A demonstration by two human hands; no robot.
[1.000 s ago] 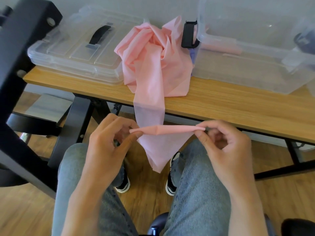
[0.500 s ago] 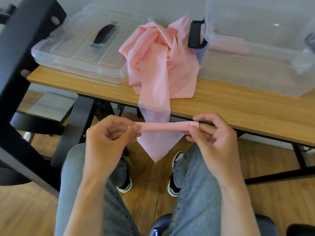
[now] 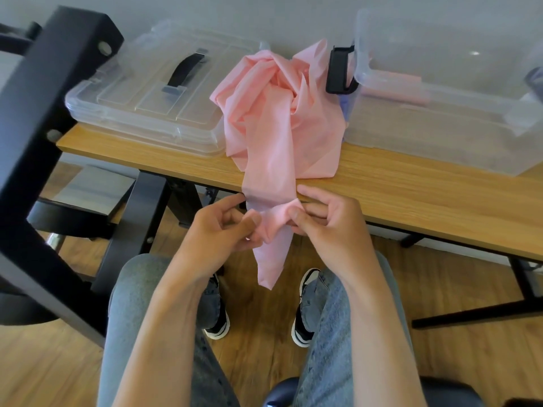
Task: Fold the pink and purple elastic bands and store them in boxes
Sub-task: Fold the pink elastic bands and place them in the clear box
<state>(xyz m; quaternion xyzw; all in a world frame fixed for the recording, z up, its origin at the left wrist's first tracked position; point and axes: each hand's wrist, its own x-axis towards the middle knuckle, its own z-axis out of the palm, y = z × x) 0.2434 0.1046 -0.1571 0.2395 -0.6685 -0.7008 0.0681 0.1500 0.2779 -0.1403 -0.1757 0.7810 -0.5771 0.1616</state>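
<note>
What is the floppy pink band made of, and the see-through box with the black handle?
The floppy pink band looks like thin, matte stretchy rubber or fabric: it crumples softly, and light shows through it. The see-through box with the black handle looks like hard, glossy clear plastic.

band heap (image 3: pixel 282 113) on table (image 3: pixel 411 195) between lid (image 3: pixel 152 92) and box (image 3: pixel 440 113).

In front of you stands a wooden table (image 3: pixel 411 186) with black metal legs (image 3: pixel 147 227). A thick black frame (image 3: pixel 38 118) with bolts crosses the left side. Below, you see a wooden floor (image 3: pixel 264 318), blue jeans (image 3: pixel 338 333) and black and white sneakers (image 3: pixel 302 315). A grey wall (image 3: pixel 264 13) is behind the table.
</note>
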